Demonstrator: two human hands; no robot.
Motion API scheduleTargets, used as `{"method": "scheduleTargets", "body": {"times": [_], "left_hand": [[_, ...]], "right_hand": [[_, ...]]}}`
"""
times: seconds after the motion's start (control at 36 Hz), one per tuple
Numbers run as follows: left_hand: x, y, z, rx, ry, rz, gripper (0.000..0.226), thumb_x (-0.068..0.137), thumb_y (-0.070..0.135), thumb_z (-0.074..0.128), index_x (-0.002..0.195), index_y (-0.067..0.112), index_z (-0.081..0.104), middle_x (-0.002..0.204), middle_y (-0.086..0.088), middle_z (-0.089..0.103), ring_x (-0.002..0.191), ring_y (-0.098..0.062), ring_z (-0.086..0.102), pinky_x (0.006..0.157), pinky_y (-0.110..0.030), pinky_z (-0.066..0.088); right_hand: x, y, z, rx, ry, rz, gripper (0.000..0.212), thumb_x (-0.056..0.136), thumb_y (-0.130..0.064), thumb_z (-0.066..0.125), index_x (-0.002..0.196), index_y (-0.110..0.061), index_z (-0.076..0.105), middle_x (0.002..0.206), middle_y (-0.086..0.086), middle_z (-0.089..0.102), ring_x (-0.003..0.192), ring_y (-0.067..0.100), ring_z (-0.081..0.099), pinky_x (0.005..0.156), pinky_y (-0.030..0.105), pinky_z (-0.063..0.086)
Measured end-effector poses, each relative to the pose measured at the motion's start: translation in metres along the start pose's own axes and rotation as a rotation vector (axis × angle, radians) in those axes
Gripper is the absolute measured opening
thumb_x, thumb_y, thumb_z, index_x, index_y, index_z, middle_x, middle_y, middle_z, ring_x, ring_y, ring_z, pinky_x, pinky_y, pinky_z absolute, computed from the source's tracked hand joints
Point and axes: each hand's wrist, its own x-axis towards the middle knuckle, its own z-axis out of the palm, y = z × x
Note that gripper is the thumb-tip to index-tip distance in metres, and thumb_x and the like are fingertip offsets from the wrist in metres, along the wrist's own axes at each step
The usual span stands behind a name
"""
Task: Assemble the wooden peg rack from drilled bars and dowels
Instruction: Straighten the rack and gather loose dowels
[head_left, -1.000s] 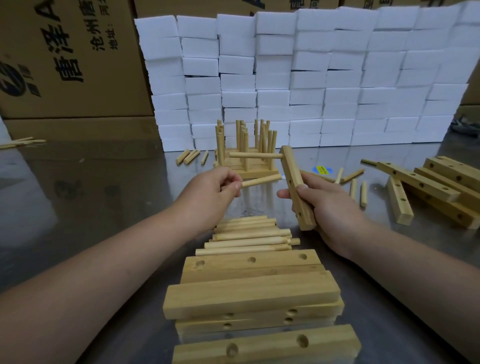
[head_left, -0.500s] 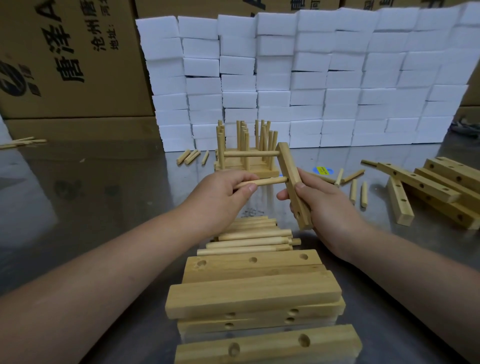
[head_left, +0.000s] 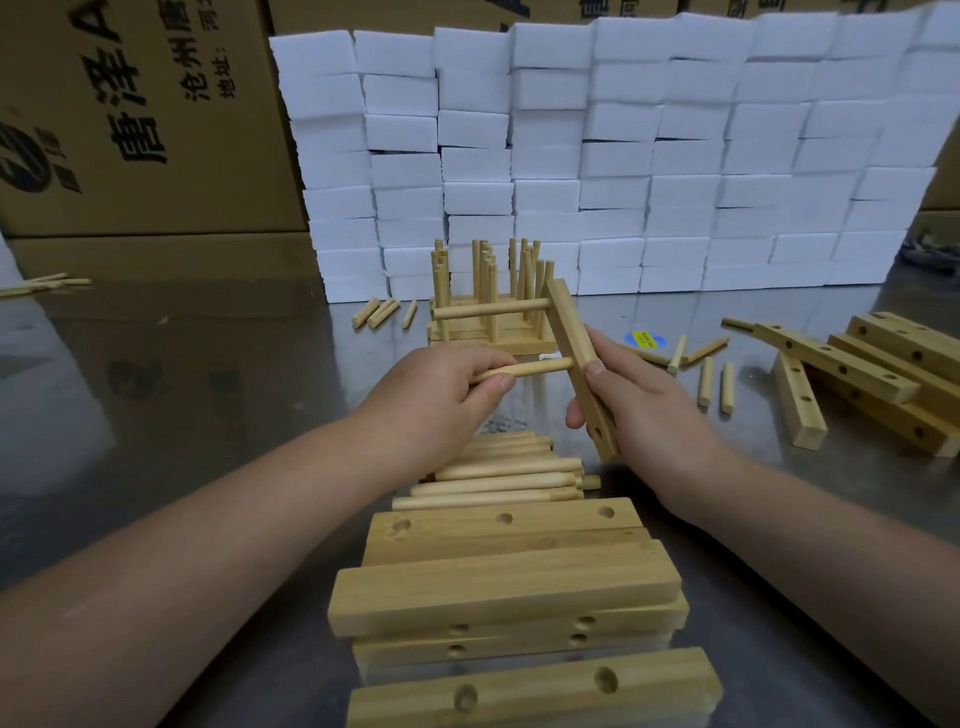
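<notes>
Right hand (head_left: 644, 408) grips the bar (head_left: 569, 332) nearly upright above the table (head_left: 208, 389), left hand (head_left: 441, 395) pinches a dowel (head_left: 535, 368) sideways, tip at the bar's middle hole. Box (head_left: 156, 78) behind reads 唐泽.

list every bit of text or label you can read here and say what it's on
"唐泽", then a cut-off "A": large black print on the left cardboard box.
"沧州唐": smaller print on the same box, cropped by the frame edge.
"地址:": smallest line on the same box, the rest cropped.
Blue and yellow sticker on the table: print too small to read.
Top-edge boxes: print cropped, unreadable.
</notes>
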Motion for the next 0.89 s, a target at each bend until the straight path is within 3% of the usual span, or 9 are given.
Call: {"method": "scheduleTargets", "body": {"times": [0.11,0.22,0.36,0.47,0.58,0.69,0.75,0.83,0.89], "left_hand": [[0.0003,-0.0010,-0.0017,0.106,0.002,0.058,0.026,0.095,0.031,0.044,0.104,0.018,0.065,0.083,0.003,0.062,0.077,-0.007,0.052,0.073,-0.027,0.045],[-0.0006,0.0004,-0.0047,0.178,0.008,0.093,0.029,0.096,0.032,0.041,0.108,0.018,0.064,0.095,-0.002,0.066,0.087,-0.015,0.056,0.077,-0.037,0.048],[-0.0009,0.0007,-0.0055,0.238,0.031,0.121,0.031,0.096,0.033,0.039,0.114,0.022,0.062,0.095,0.002,0.064,0.085,-0.011,0.053,0.069,-0.019,0.040],[-0.0026,0.0042,-0.0086,0.282,0.052,0.163,0.034,0.096,0.033,0.037,0.114,0.019,0.062,0.099,-0.002,0.066,0.092,-0.017,0.057,0.077,-0.035,0.046],[-0.0029,0.0057,-0.0101,0.286,0.066,0.167,0.034,0.096,0.034,0.036,0.113,0.019,0.062,0.093,-0.001,0.065,0.086,-0.016,0.056,0.073,-0.032,0.045],[-0.0031,0.0039,-0.0081,0.203,0.038,0.104,0.029,0.096,0.033,0.039,0.102,0.020,0.064,0.070,0.008,0.055,0.068,-0.002,0.049,0.052,-0.015,0.032],[-0.0021,0.0042,-0.0073,0.148,0.018,0.060,0.028,0.096,0.033,0.040,0.096,0.020,0.065,0.062,0.010,0.051,0.063,0.004,0.048,0.048,-0.015,0.029],[-0.0015,0.0056,-0.0081,0.067,-0.029,-0.002,0.023,0.096,0.033,0.041,0.089,0.028,0.063,0.072,0.007,0.059,0.069,0.001,0.053,0.058,-0.021,0.040],[-0.0013,0.0065,-0.0089,-0.005,-0.053,-0.040,0.022,0.096,0.032,0.042,0.083,0.034,0.060,0.081,0.001,0.064,0.079,-0.011,0.058,0.068,-0.026,0.046]], "right_hand": [[-0.0007,-0.0007,-0.0008,0.010,0.011,-0.033,0.049,0.100,-0.029,0.032,0.090,-0.075,0.045,0.057,-0.008,0.060,0.055,-0.003,0.050,0.049,0.007,0.039],[-0.0014,-0.0004,0.0001,-0.013,0.007,-0.055,0.049,0.100,-0.030,0.031,0.091,-0.077,0.042,0.057,-0.008,0.060,0.053,-0.002,0.050,0.047,0.008,0.039],[-0.0012,-0.0005,-0.0005,-0.045,-0.008,-0.079,0.043,0.100,-0.028,0.031,0.104,-0.070,0.041,0.056,-0.009,0.057,0.051,-0.004,0.049,0.045,0.007,0.037],[-0.0013,-0.0002,-0.0022,-0.044,-0.027,-0.078,0.040,0.100,-0.027,0.032,0.120,-0.060,0.044,0.055,-0.008,0.057,0.052,-0.002,0.048,0.046,0.008,0.038],[-0.0013,-0.0014,-0.0027,-0.040,-0.027,-0.105,0.041,0.099,-0.026,0.032,0.113,-0.063,0.043,0.055,-0.007,0.056,0.053,-0.001,0.048,0.048,0.008,0.040],[-0.0019,-0.0021,-0.0024,-0.054,-0.018,-0.125,0.042,0.100,-0.025,0.032,0.109,-0.065,0.042,0.054,-0.008,0.055,0.053,-0.003,0.049,0.048,0.005,0.038],[-0.0023,-0.0023,-0.0025,-0.061,-0.009,-0.130,0.042,0.099,-0.025,0.032,0.108,-0.065,0.042,0.053,-0.008,0.055,0.053,-0.003,0.049,0.047,0.005,0.038],[-0.0034,-0.0025,-0.0030,-0.072,-0.007,-0.133,0.041,0.099,-0.025,0.032,0.112,-0.063,0.041,0.057,-0.006,0.055,0.052,-0.003,0.049,0.047,0.005,0.037],[-0.0038,-0.0025,-0.0030,-0.087,-0.011,-0.143,0.042,0.099,-0.025,0.032,0.110,-0.065,0.039,0.056,-0.007,0.055,0.052,-0.004,0.049,0.047,0.005,0.037]]}}
